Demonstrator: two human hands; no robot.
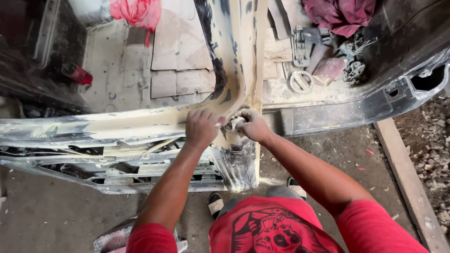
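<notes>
We look down on a stripped car body sill, coated in pale yellow filler with dark patches showing through, where it meets the upright door pillar. Our left hand lies palm-down on the sill at the foot of the pillar, fingers curled together and pressed flat on the filler; whether anything sits under it we cannot tell. Our right hand is just beside it, nearly touching, its grip pinched shut around a small crumpled pale wad, perhaps sandpaper or cloth, held against the same joint. Inside the car, beyond the pillar, lie a maroon rag, a grey plastic part and a round ring-shaped piece on the dusty floor. On the left, a red plastic bag hangs over flat cardboard sheets. A wooden plank runs along the dirt ground to our right.
</notes>
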